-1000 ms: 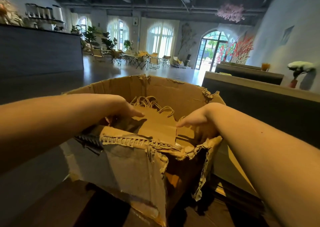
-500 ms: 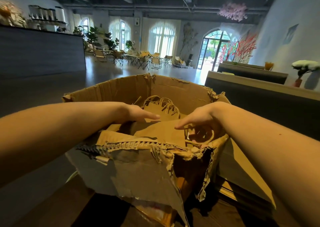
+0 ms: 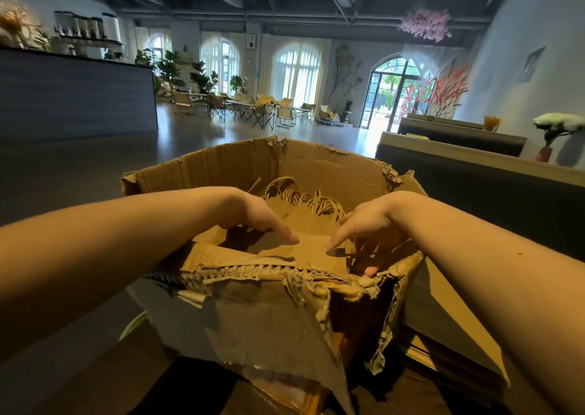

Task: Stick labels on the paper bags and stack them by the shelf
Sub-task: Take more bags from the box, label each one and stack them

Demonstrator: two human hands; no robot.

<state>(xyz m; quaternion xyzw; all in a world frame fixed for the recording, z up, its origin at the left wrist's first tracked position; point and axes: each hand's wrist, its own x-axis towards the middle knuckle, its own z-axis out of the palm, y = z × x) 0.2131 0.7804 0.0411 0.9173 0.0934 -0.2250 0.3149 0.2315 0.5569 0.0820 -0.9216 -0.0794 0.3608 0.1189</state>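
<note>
Two hands reach into a torn cardboard box (image 3: 269,313) that holds flat brown paper bags (image 3: 313,250), stacked lying down, with their cord handles (image 3: 304,197) bunched toward the box's far wall. The left hand (image 3: 259,218) lays one straight finger on the top bag; its other fingers are hidden. The right hand (image 3: 367,221) does the same, its remaining fingers curling down beside the stack at the box's near wall. Whether either hand grips a bag cannot be told. Since half a second ago both hands have sunk lower into the box.
</note>
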